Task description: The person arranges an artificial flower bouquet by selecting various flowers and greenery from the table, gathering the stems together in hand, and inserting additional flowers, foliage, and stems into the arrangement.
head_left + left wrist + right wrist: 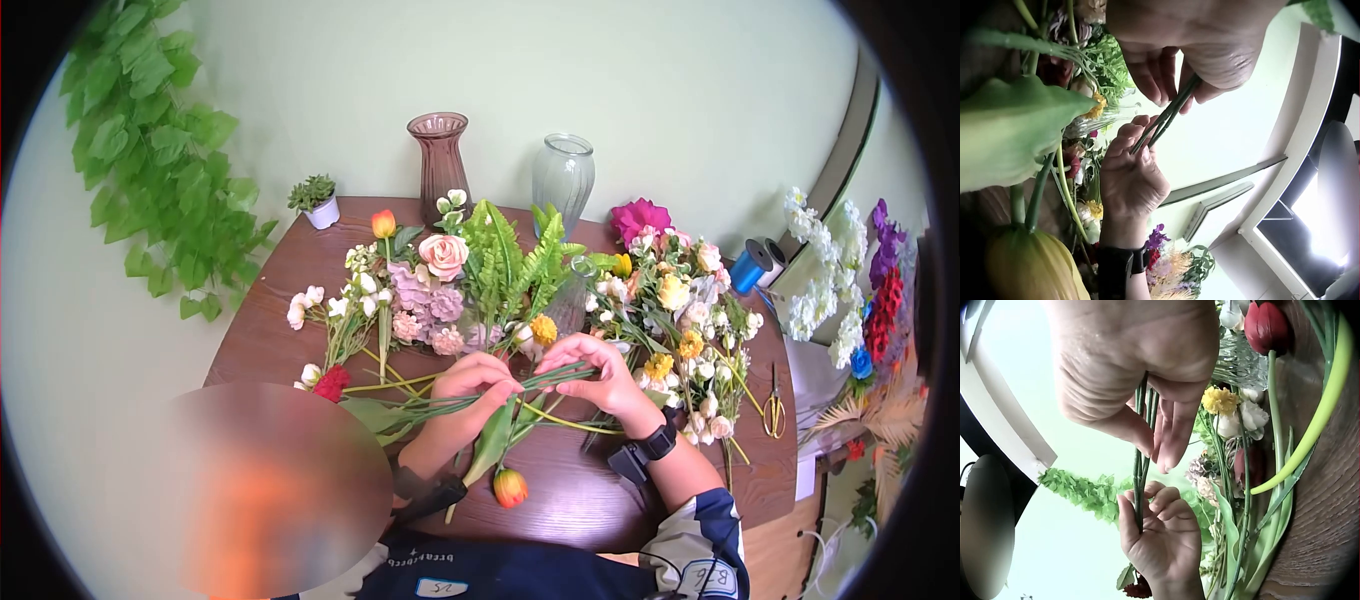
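My left hand pinches several thin green stems between thumb and fingers, over the front middle of the table. Just to its right, my right hand, with a black band at its wrist, pinches the same stems near their other end. A dark red ruffled flower shows beyond the left hand in the right wrist view. Below the hands, an orange-yellow tulip lies with its broad green leaf on the table. A red tulip and its pale stem lie beside the right hand.
Artificial flowers and green fern cover the table's middle. A purple glass vase and clear vase stand behind, a small glass vase nearer. Gold-handled scissors and a blue ribbon spool lie right; a potted succulent stands left.
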### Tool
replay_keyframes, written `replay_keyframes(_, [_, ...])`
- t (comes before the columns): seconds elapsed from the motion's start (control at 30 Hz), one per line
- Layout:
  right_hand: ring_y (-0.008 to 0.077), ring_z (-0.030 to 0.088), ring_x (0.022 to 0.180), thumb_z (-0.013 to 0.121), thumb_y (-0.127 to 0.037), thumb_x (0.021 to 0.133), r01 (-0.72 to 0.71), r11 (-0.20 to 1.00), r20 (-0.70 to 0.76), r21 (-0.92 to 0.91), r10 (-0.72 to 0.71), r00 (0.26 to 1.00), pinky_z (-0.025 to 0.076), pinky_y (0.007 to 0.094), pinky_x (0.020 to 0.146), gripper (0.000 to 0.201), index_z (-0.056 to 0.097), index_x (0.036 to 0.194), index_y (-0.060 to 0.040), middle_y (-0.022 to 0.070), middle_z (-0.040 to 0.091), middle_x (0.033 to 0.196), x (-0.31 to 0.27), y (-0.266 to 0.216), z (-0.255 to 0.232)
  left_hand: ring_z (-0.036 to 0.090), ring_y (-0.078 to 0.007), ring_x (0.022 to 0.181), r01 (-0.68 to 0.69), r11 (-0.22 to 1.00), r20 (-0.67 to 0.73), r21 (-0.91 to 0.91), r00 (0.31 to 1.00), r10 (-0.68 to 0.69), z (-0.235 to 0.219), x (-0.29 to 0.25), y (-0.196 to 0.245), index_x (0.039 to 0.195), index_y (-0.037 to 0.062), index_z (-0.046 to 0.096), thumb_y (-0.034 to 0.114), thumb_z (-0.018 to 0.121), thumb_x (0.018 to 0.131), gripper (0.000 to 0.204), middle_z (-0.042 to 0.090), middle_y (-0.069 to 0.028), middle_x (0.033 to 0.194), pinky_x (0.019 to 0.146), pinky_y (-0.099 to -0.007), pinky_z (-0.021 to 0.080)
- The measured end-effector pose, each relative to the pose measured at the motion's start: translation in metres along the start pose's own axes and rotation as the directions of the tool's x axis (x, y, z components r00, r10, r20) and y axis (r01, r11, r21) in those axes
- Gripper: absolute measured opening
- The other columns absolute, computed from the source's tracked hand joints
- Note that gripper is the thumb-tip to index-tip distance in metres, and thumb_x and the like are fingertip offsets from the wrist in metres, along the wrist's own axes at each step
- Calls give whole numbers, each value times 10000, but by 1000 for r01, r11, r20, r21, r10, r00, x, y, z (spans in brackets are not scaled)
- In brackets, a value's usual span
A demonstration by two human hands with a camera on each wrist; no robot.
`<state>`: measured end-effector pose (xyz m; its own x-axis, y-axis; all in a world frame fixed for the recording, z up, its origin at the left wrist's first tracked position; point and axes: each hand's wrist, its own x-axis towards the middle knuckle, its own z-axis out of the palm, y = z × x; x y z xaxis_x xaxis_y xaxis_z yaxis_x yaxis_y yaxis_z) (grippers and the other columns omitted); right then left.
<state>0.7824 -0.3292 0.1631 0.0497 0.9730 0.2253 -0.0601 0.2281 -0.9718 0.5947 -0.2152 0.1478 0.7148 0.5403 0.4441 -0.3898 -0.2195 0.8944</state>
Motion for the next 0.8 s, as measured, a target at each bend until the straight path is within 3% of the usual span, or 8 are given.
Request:
replay_keyframes(0.13, [175,606,873,645,35,743,-13,1000,-42,0,13,999,500,301,780,322,524,1040,11,114,610,978,0,-7,5,546,-87,704,12,993,-24,-114,1000,-15,2,0,-2,818,-23,635,32,556,840,99,557,-66,859,611,-206,442])
replay_keyframes(0.2, [169,606,881,614,38,766,-19,999,-6,-27,19,1000,495,293,794,301,527,1052,-1,106,602,998,-1,-14,5,551,-75,631,118,981,-9,-157,993,-120,2,0,-1,859,-22,620,49,535,863,111,573,-57,803,570,-191,449])
replay_keyframes(0.23, [172,613,867,614,9,778,-11,999,18,-40,11,1000,491,290,793,276,531,1041,5,109,604,1000,-1,-17,7,551,-75,631,106,981,-19,-161,994,-110,2,-1,1,859,-22,620,49,535,863,111,573,-57,803,570,-191,449])
replay_keyframes(0.3, [173,613,871,612,5,781,-20,999,14,-28,20,1000,488,291,796,272,529,1041,9,110,604,999,-3,-25,11,572,-92,627,239,943,66,-234,971,-230,1,-2,5,893,-38,588,69,492,887,144,587,-60,732,565,-201,468])
replay_keyframes(0.47, [172,608,816,611,-53,800,-41,999,-49,8,41,998,489,289,759,281,514,1054,18,106,601,963,-15,-21,19,578,-103,580,223,930,108,-292,974,-199,2,-5,6,895,-35,587,87,493,891,154,599,-61,699,523,-208,469])
replay_keyframes(0.63, [119,557,632,573,-66,820,-52,992,-188,118,74,979,459,233,579,225,513,1019,20,92,594,816,-38,-9,36,576,-88,579,341,887,249,-311,930,-270,1,-7,9,899,-22,589,111,532,883,146,594,-50,708,501,-194,460])
replay_keyframes(0.8, [76,514,562,521,-78,864,-43,990,-265,135,78,961,416,192,506,150,517,986,8,46,559,699,-47,11,41,588,-106,597,323,888,253,-327,935,-247,3,-6,-1,923,-32,581,101,552,869,146,604,-62,723,511,-199,466])
